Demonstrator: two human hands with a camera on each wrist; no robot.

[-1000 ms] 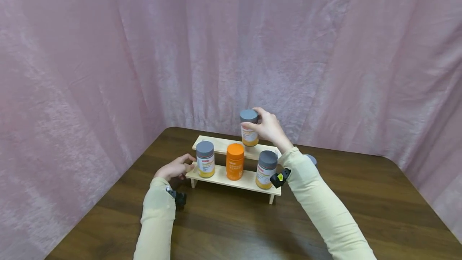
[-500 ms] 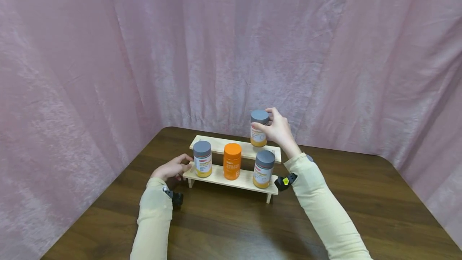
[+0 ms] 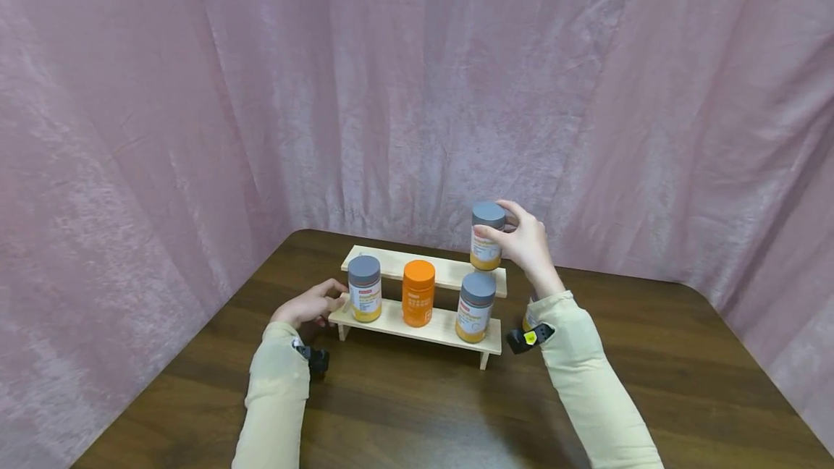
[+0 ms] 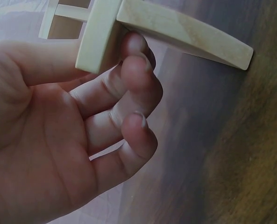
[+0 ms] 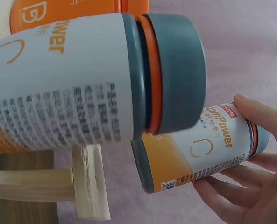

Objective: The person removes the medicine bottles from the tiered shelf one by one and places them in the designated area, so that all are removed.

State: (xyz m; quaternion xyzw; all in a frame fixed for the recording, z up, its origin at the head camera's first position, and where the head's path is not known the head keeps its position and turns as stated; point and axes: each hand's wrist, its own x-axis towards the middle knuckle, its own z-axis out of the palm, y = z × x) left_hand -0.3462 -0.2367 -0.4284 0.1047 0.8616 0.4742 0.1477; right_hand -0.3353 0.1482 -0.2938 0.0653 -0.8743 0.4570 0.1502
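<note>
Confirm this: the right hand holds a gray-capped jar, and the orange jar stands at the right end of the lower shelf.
Not quite: the orange jar stands in the middle of the lower shelf, as the head view shows. The right hand does hold a gray-capped jar.

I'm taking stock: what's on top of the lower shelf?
Three stand upright: left grey-lidded jar, orange jar, right grey-lidded jar. The lower shelf shows between them; its surface beneath and behind them is covered.
</note>
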